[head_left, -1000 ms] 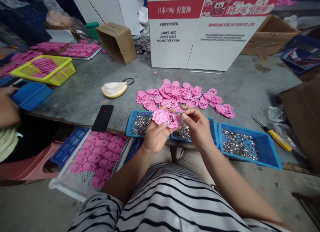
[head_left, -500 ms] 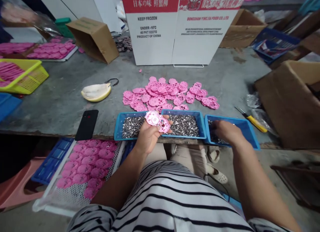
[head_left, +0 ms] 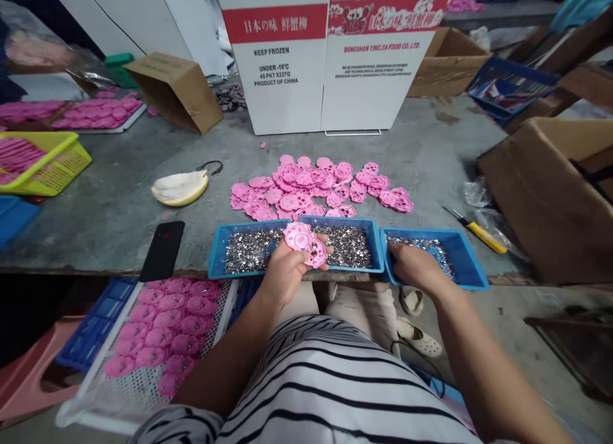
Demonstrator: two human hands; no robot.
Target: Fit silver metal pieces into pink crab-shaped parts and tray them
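Grey table, pink piece between left-hand fingers

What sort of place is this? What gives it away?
Likely a small workshop or factory: three blue bins of small metal parts line the edge of the bench, a pile of pink pieces lies behind them, and a white mesh tray below holds rows of pink pieces.

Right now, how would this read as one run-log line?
left hand: holding pink piece | right hand: in rightmost blue tray, grasp unclear | pink pile: on table
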